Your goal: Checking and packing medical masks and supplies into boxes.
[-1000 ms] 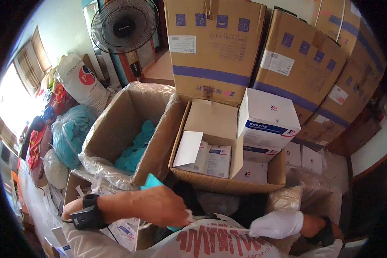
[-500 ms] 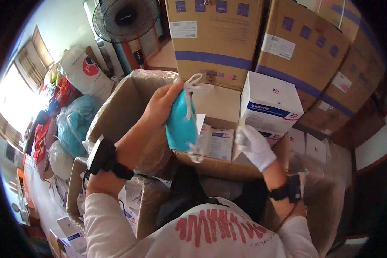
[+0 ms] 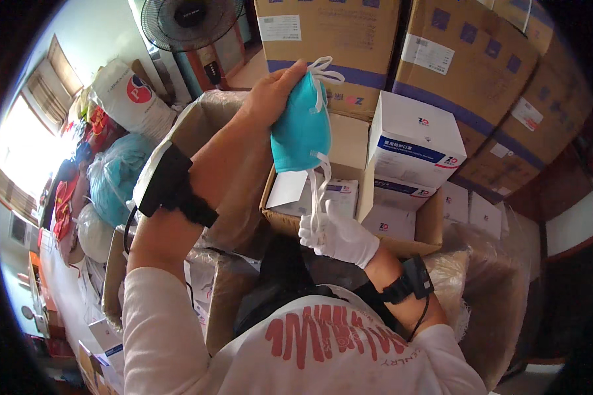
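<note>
A teal face mask (image 3: pixel 303 128) with white straps hangs above an open carton. My bare left hand (image 3: pixel 275 92) is closed on its upper edge, where a loop of white strap sticks out beyond the fingers. From the mask's lower end, white straps (image 3: pixel 318 187) run down to my right hand (image 3: pixel 336 236). That hand wears a white glove, its fingers closed around the straps and its thumb pointing up. Below the mask, the open carton (image 3: pixel 395 247) holds white packets (image 3: pixel 344 191) and small white boxes (image 3: pixel 390 222). Part of the left fingers is hidden behind the mask.
A larger white box (image 3: pixel 415 141) with a blue band sits at the carton's right. Tall brown cartons (image 3: pixel 336 39) stand behind. A black fan (image 3: pixel 190 23) is at the far left, near a white sack (image 3: pixel 132 99) and a blue plastic bag (image 3: pixel 118 187).
My left hand has lifted the mask up and slightly right, turning its outer face into view. My right hand has come left from the white boxes and taken hold of the lower straps.
</note>
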`<state>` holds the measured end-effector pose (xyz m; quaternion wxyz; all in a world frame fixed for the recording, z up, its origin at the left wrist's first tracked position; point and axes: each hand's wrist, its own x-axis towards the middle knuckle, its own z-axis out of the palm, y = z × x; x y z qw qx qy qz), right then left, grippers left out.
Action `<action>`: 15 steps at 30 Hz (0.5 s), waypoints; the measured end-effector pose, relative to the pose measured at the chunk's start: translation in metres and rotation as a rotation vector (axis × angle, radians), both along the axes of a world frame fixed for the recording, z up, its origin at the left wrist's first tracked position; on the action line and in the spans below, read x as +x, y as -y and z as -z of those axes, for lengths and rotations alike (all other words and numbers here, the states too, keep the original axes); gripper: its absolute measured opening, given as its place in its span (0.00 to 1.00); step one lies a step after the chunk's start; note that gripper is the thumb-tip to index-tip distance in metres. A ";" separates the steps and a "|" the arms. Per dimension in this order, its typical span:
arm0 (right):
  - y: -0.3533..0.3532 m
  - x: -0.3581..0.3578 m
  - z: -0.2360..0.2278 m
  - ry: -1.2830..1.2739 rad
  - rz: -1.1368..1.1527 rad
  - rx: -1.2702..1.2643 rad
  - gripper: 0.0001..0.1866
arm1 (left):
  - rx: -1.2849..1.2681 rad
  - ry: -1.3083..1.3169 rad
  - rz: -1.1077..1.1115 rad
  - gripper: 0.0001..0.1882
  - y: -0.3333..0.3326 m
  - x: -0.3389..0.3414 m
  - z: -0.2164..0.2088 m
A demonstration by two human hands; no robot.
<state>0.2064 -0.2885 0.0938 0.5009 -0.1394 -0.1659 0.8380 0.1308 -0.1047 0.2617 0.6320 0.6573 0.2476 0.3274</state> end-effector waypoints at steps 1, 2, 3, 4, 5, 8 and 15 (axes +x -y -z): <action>0.004 -0.003 -0.007 -0.002 -0.005 -0.002 0.33 | 0.045 -0.020 -0.031 0.25 -0.003 -0.001 0.000; 0.009 -0.006 -0.011 0.059 0.067 -0.023 0.31 | 0.043 -0.022 -0.036 0.25 -0.004 -0.004 0.001; 0.011 -0.008 -0.013 0.120 0.139 -0.044 0.28 | 0.072 -0.035 -0.038 0.25 -0.004 -0.009 0.001; 0.013 -0.006 -0.012 0.122 0.145 -0.043 0.28 | 0.104 -0.045 -0.029 0.24 -0.004 -0.011 -0.002; 0.016 -0.002 -0.012 0.200 0.135 0.043 0.27 | 0.105 -0.043 -0.024 0.24 -0.010 -0.011 0.001; 0.025 0.005 -0.013 0.383 0.122 0.147 0.24 | 0.181 -0.074 -0.042 0.23 -0.034 -0.018 0.008; 0.038 0.015 -0.013 0.603 0.038 0.142 0.17 | 0.854 -0.571 -0.345 0.22 -0.059 -0.059 0.011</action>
